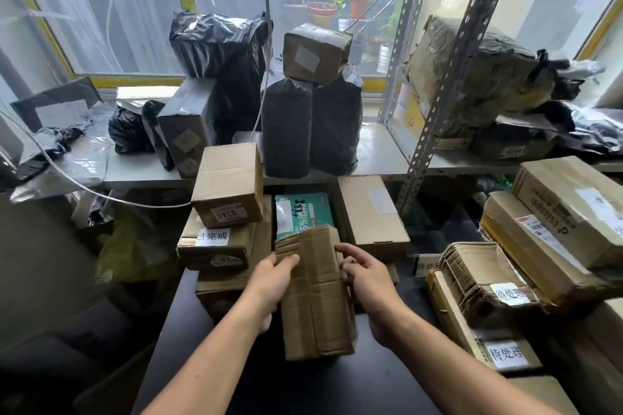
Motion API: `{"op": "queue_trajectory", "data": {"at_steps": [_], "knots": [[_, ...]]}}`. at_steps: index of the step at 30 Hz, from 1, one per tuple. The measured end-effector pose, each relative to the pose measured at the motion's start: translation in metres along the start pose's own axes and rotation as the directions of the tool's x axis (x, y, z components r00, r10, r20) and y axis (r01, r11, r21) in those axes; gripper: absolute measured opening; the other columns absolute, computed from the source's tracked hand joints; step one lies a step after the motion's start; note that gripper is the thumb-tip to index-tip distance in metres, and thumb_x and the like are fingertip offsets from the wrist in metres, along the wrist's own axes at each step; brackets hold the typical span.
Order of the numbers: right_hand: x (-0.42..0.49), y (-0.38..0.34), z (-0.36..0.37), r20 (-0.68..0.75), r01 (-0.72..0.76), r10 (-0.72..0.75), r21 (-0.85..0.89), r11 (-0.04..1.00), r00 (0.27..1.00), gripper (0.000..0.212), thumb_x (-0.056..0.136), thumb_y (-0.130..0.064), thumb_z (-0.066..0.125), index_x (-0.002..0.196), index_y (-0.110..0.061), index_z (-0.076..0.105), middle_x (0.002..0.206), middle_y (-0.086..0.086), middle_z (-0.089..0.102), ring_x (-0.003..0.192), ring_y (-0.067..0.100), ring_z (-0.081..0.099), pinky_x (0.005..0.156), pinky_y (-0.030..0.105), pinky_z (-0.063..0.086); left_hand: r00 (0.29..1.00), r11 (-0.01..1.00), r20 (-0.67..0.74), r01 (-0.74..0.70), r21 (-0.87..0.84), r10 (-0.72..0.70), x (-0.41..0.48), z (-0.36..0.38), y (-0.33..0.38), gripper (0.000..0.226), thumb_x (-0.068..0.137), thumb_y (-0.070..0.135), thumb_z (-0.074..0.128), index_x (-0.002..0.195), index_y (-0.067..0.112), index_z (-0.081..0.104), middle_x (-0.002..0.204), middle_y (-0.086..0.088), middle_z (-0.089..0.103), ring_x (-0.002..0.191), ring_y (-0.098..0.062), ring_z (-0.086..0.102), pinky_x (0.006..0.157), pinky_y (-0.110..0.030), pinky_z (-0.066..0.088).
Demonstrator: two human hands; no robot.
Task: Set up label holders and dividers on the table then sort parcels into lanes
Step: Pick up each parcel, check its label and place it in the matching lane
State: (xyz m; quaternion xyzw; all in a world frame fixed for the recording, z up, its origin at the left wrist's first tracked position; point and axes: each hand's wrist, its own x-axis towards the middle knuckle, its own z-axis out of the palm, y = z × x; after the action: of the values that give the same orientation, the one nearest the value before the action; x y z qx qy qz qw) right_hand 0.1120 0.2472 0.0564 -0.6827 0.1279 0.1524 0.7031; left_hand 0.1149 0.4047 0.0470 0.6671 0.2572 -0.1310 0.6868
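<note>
A grey metal shelving rack (448,77) with perforated uprights spans the far side, and its middle shelf is crowded with parcels. Near it stands a black table (337,387).

On the right, a pile of long brown cardboard cartons (556,232) leans along the table's edge. On the shelf, two tall black-wrapped parcels (286,128) stand side by side, with one brown taped box (315,52) resting across their tops. To their left stands one bulky parcel in glossy black plastic (215,44).

On the far left of the table, one brown box marked "0346" (229,184), its digits upside down, sits on one flatter brown box (215,246). To the right lies one teal carton (303,212) printed with "5%" and Chinese characters.

At the table's middle, one worn brown flattened cardboard piece (317,296) stands upright. The left hand (273,283) grips its left edge, thumb across the front. The right hand (367,283) curls its fingers onto the right edge.

One white label (212,236) reads "已完成". Two white labels (510,293) on the right pile read "待处理"; a small standing card (428,266) beside them shows "待处", the rest hidden.
</note>
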Motion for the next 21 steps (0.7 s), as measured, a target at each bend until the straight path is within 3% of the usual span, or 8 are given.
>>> {"op": "queue_trajectory", "data": {"at_steps": [4, 6, 8, 10, 14, 16, 18, 21], "knots": [[-0.019, -0.014, -0.007, 0.062, 0.141, -0.136, -0.083, 0.987, 0.989, 0.03, 0.097, -0.014, 0.063, 0.107, -0.04, 0.073, 0.102, -0.015, 0.072, 0.101, 0.014, 0.067, 0.081, 0.034, 0.058, 0.993, 0.996, 0.102, -0.053, -0.078, 0.061, -0.026, -0.005, 0.006, 0.037, 0.096, 0.044, 0.057, 0.125, 0.021, 0.06, 0.106, -0.002, 0.076, 0.099, -0.022, 0.069, 0.083, -0.037, 0.046], [-0.029, -0.02, -0.008, 0.071, 0.16, -0.153, -0.11, 0.981, 0.986, 0.028, 0.096, -0.014, 0.063, 0.107, -0.038, 0.071, 0.106, -0.014, 0.07, 0.104, 0.014, 0.064, 0.084, 0.038, 0.057, 0.985, 0.991, 0.144, -0.079, -0.11, 0.095, -0.037, -0.009, 0.005, 0.071, 0.087, 0.053, 0.067, 0.144, 0.02, 0.042, 0.122, -0.004, 0.069, 0.11, -0.023, 0.065, 0.083, -0.038, 0.051], [-0.038, -0.023, -0.009, 0.058, 0.168, -0.162, -0.117, 0.979, 0.985, 0.028, 0.098, -0.012, 0.061, 0.115, -0.033, 0.066, 0.117, -0.005, 0.066, 0.108, 0.017, 0.062, 0.079, 0.036, 0.055, 0.978, 0.991, 0.161, -0.129, -0.046, 0.135, -0.043, -0.012, 0.006, 0.122, 0.067, 0.068, 0.078, 0.158, 0.032, 0.005, 0.159, -0.007, 0.032, 0.137, -0.026, 0.043, 0.104, -0.046, 0.045], [-0.043, -0.023, -0.011, 0.061, 0.157, -0.155, -0.034, 0.987, 0.986, 0.028, 0.098, -0.011, 0.06, 0.12, -0.029, 0.064, 0.118, 0.004, 0.067, 0.103, 0.021, 0.066, 0.071, 0.034, 0.056, 0.966, 0.969, 0.149, -0.228, 0.099, 0.212, -0.058, -0.012, 0.011, 0.144, 0.053, 0.072, 0.08, 0.154, 0.038, -0.017, 0.164, 0.006, -0.009, 0.149, -0.025, 0.014, 0.119, -0.048, 0.027], [-0.056, -0.022, -0.014, 0.143, 0.07, -0.084, 0.099, 0.993, 0.986, 0.043, 0.089, -0.022, 0.072, 0.129, -0.014, 0.059, 0.111, 0.012, 0.073, 0.084, 0.024, 0.073, 0.069, 0.033, 0.057, 0.934, 0.945, 0.172, -0.289, -0.154, 0.314, -0.074, -0.02, 0.016, 0.138, 0.05, 0.048, 0.093, 0.152, 0.051, 0.0, 0.158, -0.002, 0.016, 0.133, -0.031, 0.043, 0.096, -0.047, 0.05], [-0.066, -0.021, -0.01, 0.208, -0.005, 0.007, -0.009, 1.0, 0.978, 0.06, 0.082, -0.045, 0.072, 0.132, -0.015, 0.059, 0.114, 0.01, 0.073, 0.093, 0.026, 0.072, 0.074, 0.037, 0.056, 0.916, 0.869, 0.179, -0.258, -0.422, 0.359, -0.079, -0.021, 0.014, 0.109, 0.058, 0.038, 0.088, 0.146, 0.047, 0.024, 0.143, -0.015, 0.046, 0.114, -0.032, 0.062, 0.085, -0.05, 0.057], [-0.075, -0.019, -0.006, 0.307, -0.138, 0.128, 0.012, 0.99, 0.943, 0.054, 0.093, -0.054, 0.055, 0.129, -0.014, 0.063, 0.118, 0.011, 0.072, 0.106, 0.028, 0.07, 0.083, 0.039, 0.057, 0.917, 0.775, 0.147, -0.219, -0.593, 0.371, -0.082, -0.019, 0.012, 0.078, 0.075, 0.031, 0.082, 0.139, 0.035, 0.038, 0.126, -0.02, 0.062, 0.105, -0.034, 0.066, 0.091, -0.058, 0.054], [-0.082, -0.025, -0.008, 0.335, -0.198, 0.145, 0.131, 0.971, 0.931, 0.049, 0.102, -0.049, 0.045, 0.128, -0.012, 0.064, 0.115, 0.013, 0.073, 0.097, 0.024, 0.072, 0.084, 0.036, 0.056, 0.904, 0.754, -0.037, -0.376, -0.538, 0.425, -0.092, -0.018, 0.014, 0.058, 0.081, 0.032, 0.077, 0.129, 0.024, 0.046, 0.121, -0.016, 0.064, 0.106, -0.032, 0.066, 0.091, -0.052, 0.055]]}}
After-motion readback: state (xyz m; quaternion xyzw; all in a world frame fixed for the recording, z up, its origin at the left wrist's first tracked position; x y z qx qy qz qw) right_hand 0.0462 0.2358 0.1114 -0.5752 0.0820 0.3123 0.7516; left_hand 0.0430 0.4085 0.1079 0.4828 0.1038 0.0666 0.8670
